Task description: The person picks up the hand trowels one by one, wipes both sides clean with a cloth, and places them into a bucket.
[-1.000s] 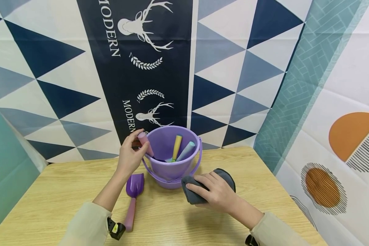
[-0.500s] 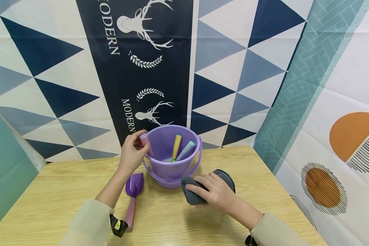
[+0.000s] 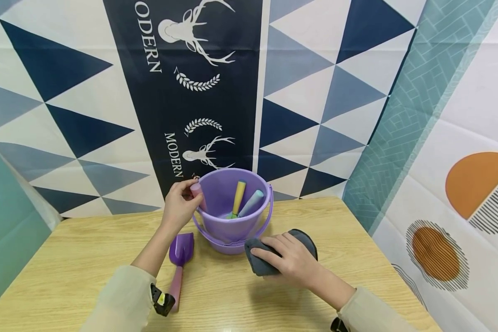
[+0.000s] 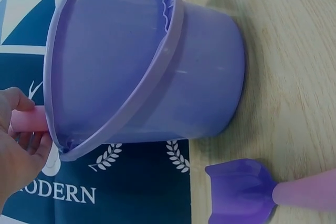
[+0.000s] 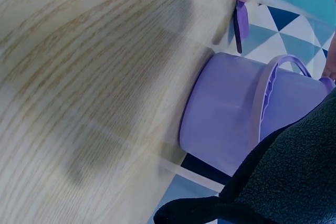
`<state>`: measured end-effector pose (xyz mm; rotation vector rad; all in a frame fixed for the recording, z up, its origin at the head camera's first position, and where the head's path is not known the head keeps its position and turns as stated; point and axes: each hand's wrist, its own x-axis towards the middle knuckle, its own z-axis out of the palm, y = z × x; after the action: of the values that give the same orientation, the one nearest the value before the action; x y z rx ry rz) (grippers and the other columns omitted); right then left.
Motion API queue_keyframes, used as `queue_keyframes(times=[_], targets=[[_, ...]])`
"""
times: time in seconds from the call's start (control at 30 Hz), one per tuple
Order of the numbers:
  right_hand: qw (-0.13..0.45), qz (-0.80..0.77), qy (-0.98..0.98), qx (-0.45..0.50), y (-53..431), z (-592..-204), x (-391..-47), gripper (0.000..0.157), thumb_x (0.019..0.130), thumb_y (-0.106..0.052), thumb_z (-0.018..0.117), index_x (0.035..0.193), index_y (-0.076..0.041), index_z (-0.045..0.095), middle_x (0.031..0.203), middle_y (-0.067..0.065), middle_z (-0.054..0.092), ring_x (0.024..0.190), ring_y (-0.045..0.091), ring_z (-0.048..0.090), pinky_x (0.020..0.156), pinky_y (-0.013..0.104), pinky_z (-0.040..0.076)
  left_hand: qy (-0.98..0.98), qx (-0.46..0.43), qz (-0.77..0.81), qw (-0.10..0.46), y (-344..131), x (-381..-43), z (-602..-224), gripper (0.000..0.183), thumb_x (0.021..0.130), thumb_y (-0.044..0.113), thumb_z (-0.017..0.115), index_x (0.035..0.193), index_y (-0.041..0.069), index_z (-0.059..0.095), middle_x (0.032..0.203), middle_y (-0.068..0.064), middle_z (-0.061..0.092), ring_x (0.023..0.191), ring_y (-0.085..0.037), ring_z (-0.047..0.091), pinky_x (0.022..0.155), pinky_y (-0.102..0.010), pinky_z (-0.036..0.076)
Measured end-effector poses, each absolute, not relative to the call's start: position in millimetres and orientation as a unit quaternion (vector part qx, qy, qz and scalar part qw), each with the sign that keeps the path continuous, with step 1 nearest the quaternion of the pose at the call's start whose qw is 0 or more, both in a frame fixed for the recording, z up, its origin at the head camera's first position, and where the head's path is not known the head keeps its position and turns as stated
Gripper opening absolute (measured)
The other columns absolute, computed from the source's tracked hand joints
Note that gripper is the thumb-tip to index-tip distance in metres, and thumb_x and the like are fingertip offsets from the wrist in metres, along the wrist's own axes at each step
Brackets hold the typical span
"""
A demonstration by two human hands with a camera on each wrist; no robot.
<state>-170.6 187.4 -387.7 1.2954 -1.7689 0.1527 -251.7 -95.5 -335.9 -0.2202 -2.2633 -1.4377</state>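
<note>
A purple bucket (image 3: 232, 230) stands upright at the back of the table, its handle hanging down the near side. At its left rim my left hand (image 3: 177, 203) pinches a pink handle (image 3: 197, 190), whose lower end is hidden inside the bucket; the left wrist view shows the same pink handle (image 4: 30, 119) over the rim. A yellow handle (image 3: 239, 196) and a light blue handle (image 3: 252, 203) lean inside. My right hand (image 3: 292, 259) grips a folded dark grey cloth (image 3: 305, 240) above the table, in front of and right of the bucket. The cloth (image 5: 294, 166) fills the right wrist view's lower right.
A toy shovel (image 3: 181, 251) with purple blade and pink handle lies on the wooden table (image 3: 87, 267), left of the bucket. Behind the table hangs a patterned cloth wall (image 3: 290, 92), close to the bucket.
My left hand has shifted slightly right, and the pink handle sits a little lower and further right at the bucket's rim. The right hand and grey cloth stay nearly still.
</note>
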Motion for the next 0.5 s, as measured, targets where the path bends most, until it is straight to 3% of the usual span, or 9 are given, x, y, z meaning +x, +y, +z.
queue_keyframes(times=[0.5], targets=[[0.453, 0.064, -0.717, 0.527, 187.1, -388.2, -170.8, 0.044, 0.092, -0.045, 0.052, 0.116, -0.01, 0.062, 0.101, 0.01, 0.063, 0.082, 0.019, 0.06, 0.066, 0.032, 0.049, -0.836, -0.057, -0.502, 0.214, -95.6, -252.8, -337.5, 0.039, 0.076, 0.008, 0.066, 0.114, 0.001, 0.065, 0.101, -0.014, 0.058, 0.089, -0.024, 0.059, 0.071, -0.013, 0.042]])
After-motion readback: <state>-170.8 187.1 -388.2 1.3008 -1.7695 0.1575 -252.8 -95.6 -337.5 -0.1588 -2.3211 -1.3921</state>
